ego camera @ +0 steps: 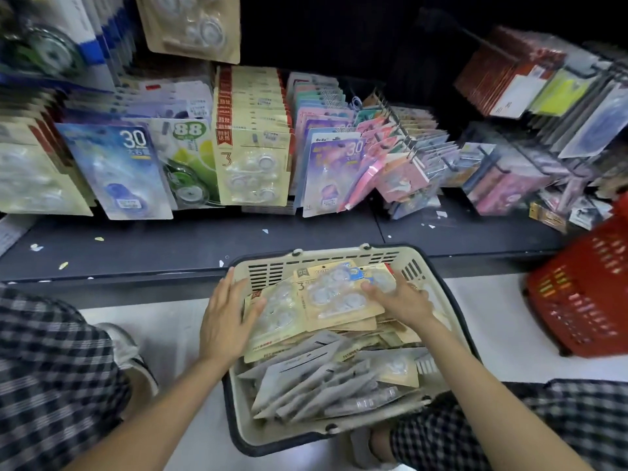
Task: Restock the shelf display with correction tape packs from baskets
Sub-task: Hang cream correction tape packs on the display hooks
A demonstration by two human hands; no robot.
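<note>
Two hands: both reach into a cream basket (339,256) that sits on the floor between the person's knees, in front of a low dark shelf (190,246).
Packs in basket: many correction tape packs fill it; beige three-roll packs (334,294) lie on top at the far end, and grey card backs (316,379) are heaped nearer the person.
Progress: by my reading, restocking is under way but far from finished, since the basket looks close to full.
Shelf display: the matching beige row (253,144) hangs at the centre of the display and already looks well filled; neighbouring rows of blue, green and pink packs are also stocked.
Still to do: the packs in the basket need lifting out and hanging; a red basket (584,294) stands at the right, its contents not visible.
Left hand (226,314): palm down, fingers straight and together, resting across the basket's left rim and touching the edge of a beige pack; it grips nothing.
Right hand (399,297): palm down on the top beige pack, fingers spread and slightly bent over its clear blisters; whether it has begun to pinch the pack I cannot tell.
Arms: both forearms are bare and extend forward from the bottom of the view, converging on the basket.
Clothing: checked fabric covers both knees.
</note>
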